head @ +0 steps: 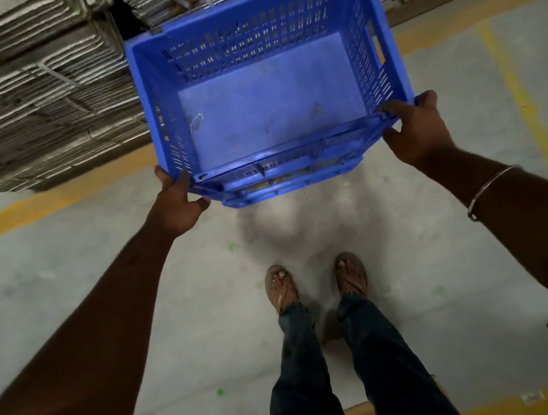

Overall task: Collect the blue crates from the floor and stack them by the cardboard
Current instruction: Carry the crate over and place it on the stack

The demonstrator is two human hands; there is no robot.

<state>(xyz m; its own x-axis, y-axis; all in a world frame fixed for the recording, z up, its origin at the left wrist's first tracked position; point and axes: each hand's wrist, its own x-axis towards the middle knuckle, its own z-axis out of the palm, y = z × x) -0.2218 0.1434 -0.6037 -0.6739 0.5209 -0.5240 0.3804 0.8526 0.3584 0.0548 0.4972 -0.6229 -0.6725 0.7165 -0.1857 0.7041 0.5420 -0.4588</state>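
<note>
Your left hand (179, 203) gripped the near left corner of the blue crate (270, 104), fingers curled over the rim, and your right hand (418, 131) clasped the near right corner the same way. You held the crate empty in the air in front of you, above the floor (138, 293), its far side close to the stacked cardboard (27, 92). It looked like stiff moulded plastic, light while empty, with slotted walls and a handle cut-out in the right wall; the rim corners or such handle slots seemed the surest holds. A thin bangle (491, 189) sat on your right wrist, and your sandalled feet (316, 281) stood below. No brand or readable writing showed on the crate.
</note>
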